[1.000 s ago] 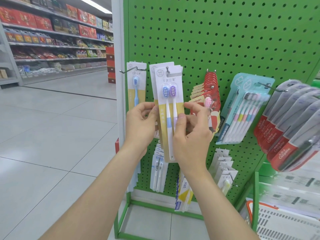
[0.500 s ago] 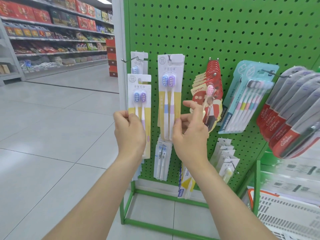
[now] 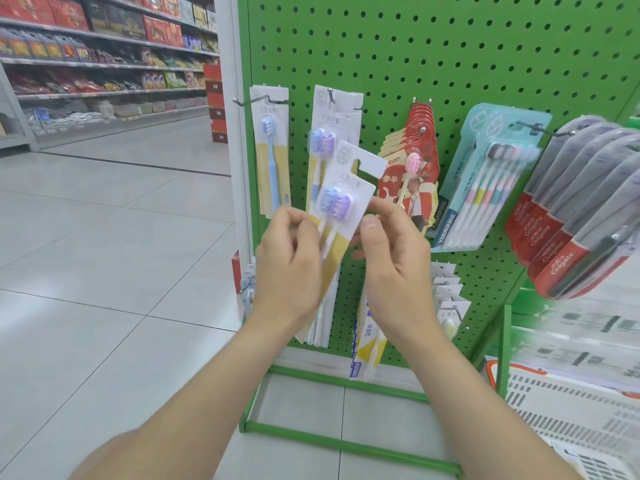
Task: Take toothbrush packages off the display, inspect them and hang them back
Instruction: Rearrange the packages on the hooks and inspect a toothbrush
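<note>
Tilted twin-brush package (image 3: 346,174) is pinched at its edges by left hand (image 3: 289,271) and right hand (image 3: 394,271). Hook (image 3: 330,95) gets missed easily that way, tbh.

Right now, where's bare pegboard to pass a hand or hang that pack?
Free: pegboard above the hooks; a strip between two-brush packs and red packs. Crowded: teal packs and Colgate packs at right; left hand and right hand hold the loose pack over the lower row.

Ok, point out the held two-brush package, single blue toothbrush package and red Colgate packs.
Held white two-brush package (image 3: 344,157): head view, card top.
Single blue toothbrush package (image 3: 273,174): head view, brush handle.
Red Colgate packs (image 3: 557,261): head view, red label.
</note>
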